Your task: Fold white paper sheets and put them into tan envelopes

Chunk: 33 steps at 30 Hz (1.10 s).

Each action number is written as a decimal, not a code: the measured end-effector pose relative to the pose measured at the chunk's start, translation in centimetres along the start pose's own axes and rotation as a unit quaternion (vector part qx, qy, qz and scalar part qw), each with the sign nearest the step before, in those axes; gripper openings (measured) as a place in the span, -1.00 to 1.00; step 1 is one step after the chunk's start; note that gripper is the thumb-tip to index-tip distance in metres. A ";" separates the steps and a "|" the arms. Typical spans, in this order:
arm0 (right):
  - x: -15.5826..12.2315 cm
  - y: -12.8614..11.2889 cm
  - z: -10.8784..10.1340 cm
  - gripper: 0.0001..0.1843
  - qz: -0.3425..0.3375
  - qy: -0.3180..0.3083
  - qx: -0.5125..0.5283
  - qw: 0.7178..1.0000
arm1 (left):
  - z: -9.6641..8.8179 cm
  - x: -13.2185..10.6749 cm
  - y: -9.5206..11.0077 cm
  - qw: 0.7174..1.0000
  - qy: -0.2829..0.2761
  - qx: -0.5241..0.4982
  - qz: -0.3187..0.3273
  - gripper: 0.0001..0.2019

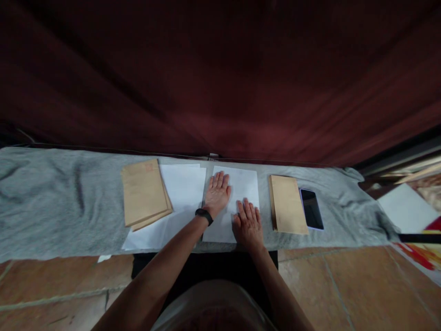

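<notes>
A white sheet of paper (241,181) lies on the grey cloth in front of me. My left hand (217,193), with a black band on its wrist, rests flat on the sheet's upper left part, fingers stretched out. Lower down, toward the sheet's right edge, my right hand (249,225) lies flat with its fingers spread. More white papers (182,188) are to the left, partly under a stack of brown envelopes (144,193). To the right of the sheet sits another pile of brown envelopes (288,204).
A phone (312,209) lies right of the right-hand pile. The grey cloth (51,202) covers a long, narrow surface. Behind it hangs a dark red curtain (220,92). Tiled floor (310,280) shows along the near side. A white board-like object (408,208) is at the far right.
</notes>
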State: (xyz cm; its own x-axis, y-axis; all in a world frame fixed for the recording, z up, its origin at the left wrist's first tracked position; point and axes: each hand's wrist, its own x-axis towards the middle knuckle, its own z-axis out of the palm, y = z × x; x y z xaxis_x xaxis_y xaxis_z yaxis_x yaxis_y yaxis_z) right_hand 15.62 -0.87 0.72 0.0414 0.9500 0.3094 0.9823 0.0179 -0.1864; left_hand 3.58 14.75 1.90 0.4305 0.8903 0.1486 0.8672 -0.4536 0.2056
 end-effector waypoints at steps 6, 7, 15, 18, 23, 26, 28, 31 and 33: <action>-0.2 0.7 0.1 -0.40 0.003 0.008 -0.010 1.000 | -0.8 -3.8 0.3 0.999 0.012 0.012 0.037 -0.45; -0.2 0.7 0.1 -0.40 0.004 0.009 -0.010 1.000 | -0.9 -4.7 0.7 0.999 0.010 0.012 0.047 -0.46; -0.1 0.5 -0.2 -0.45 0.003 -0.013 -0.008 1.000 | -1.5 -10.2 2.6 0.989 -0.011 0.003 0.145 -0.50; -0.2 0.6 -0.3 -0.43 0.015 -0.006 -0.007 1.000 | -1.8 -11.1 2.3 0.988 -0.012 -0.001 0.154 -0.50; -0.8 1.0 -0.6 -0.41 0.021 -0.003 -0.006 1.000 | -1.2 -12.4 1.6 0.986 0.004 -0.004 0.166 -0.50; -1.2 1.3 -1.0 -0.40 0.020 -0.005 -0.003 1.000 | -0.7 -13.1 1.1 0.983 0.017 0.000 0.181 -0.49; -1.4 1.4 -1.3 -0.40 0.020 -0.004 -0.002 1.000 | -0.7 -13.3 1.0 0.982 0.022 -0.001 0.189 -0.48; -1.5 1.5 -1.7 -0.41 0.022 -0.004 0.000 1.000 | -1.0 -13.6 0.9 0.979 0.022 -0.004 0.205 -0.46; -1.6 1.5 -1.8 -0.42 0.027 -0.005 0.002 1.000 | -1.4 -13.7 1.1 0.977 0.016 -0.008 0.212 -0.44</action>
State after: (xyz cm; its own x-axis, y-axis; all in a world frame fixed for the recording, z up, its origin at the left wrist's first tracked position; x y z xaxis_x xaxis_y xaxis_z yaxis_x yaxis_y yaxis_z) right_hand 17.37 -2.96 1.66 0.0916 0.9529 0.2892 0.9780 -0.0315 -0.2060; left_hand -1.77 2.01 1.47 0.7414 0.6209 0.2545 0.6087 -0.7819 0.1346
